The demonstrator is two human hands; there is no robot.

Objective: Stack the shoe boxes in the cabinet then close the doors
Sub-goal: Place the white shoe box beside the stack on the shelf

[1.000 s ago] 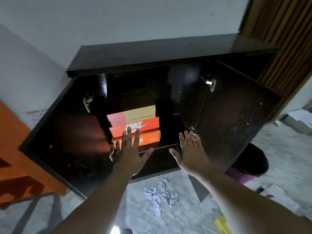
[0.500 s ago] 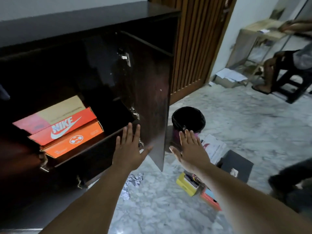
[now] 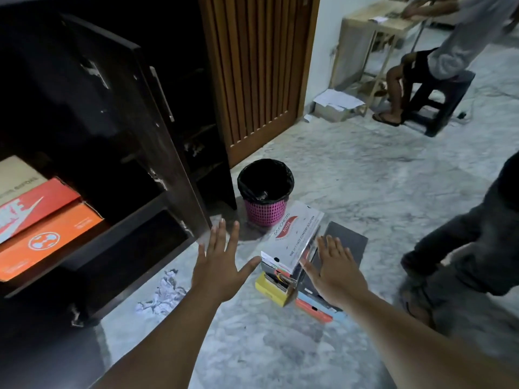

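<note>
A dark cabinet [image 3: 118, 240] stands at left with its right door [image 3: 123, 113] swung open. On its shelf lie three stacked shoe boxes: a tan one [image 3: 16, 175], a red one [image 3: 36, 206] and an orange one [image 3: 47, 240]. On the floor at centre a white shoe box [image 3: 295, 240] tops a pile with a yellow box [image 3: 269, 290], a black box [image 3: 348, 242] and a red-and-blue box [image 3: 314, 307]. My left hand [image 3: 222, 265] hovers open just left of the pile. My right hand [image 3: 334, 270] is open beside the white box's right side, holding nothing.
A pink bin with a black liner [image 3: 265, 192] stands behind the pile. Crumpled paper [image 3: 163, 293] lies by the cabinet base. A wooden slatted door [image 3: 258, 71] is behind. One person sits on a stool [image 3: 438, 99] at far right; another person's leg [image 3: 466, 248] is close at right.
My view has swung right and down from the cabinet shelf to the floor pile. Both open hands have left the cabinet and now flank the white box.
</note>
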